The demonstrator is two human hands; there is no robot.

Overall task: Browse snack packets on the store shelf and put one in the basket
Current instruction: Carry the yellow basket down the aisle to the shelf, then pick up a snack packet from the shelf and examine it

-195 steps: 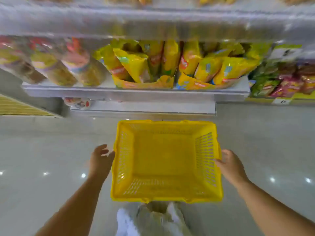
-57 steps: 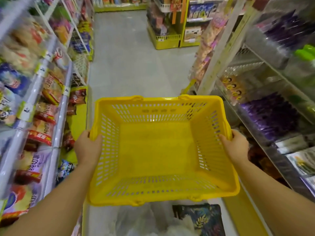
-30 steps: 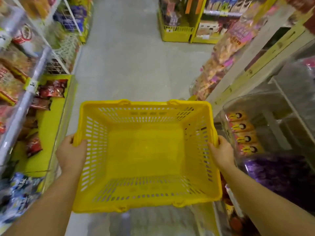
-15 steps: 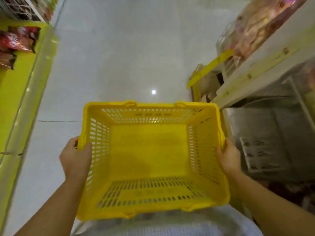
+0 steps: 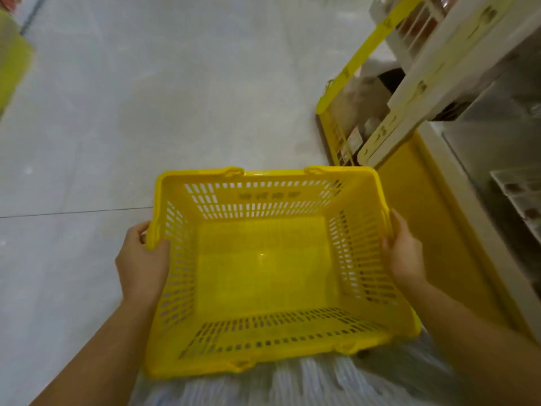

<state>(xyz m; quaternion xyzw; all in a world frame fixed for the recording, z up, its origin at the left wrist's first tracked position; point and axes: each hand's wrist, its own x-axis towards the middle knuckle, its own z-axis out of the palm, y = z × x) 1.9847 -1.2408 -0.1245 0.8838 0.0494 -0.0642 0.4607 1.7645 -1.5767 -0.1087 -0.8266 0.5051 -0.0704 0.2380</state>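
The left hand [image 5: 143,265] and right hand [image 5: 405,253] carry the yellow basket [image 5: 269,172], fingers [image 5: 137,234] curled round its side rims; between them it's empty. Browsing hasn't begun, I'd say: next, free one hand for the shelf [image 5: 433,63] beyond the right fingers.

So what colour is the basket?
Bright yellow all over; the basket shows clearly in the head view.

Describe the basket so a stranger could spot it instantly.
Start at the grey aisle floor, shelving unit on the right. Mid-frame, the left hand and right hand grip the side rims of a yellow plastic shopping basket. Unlike the solid yellow shelf base beside it, its walls are slotted and it is empty.
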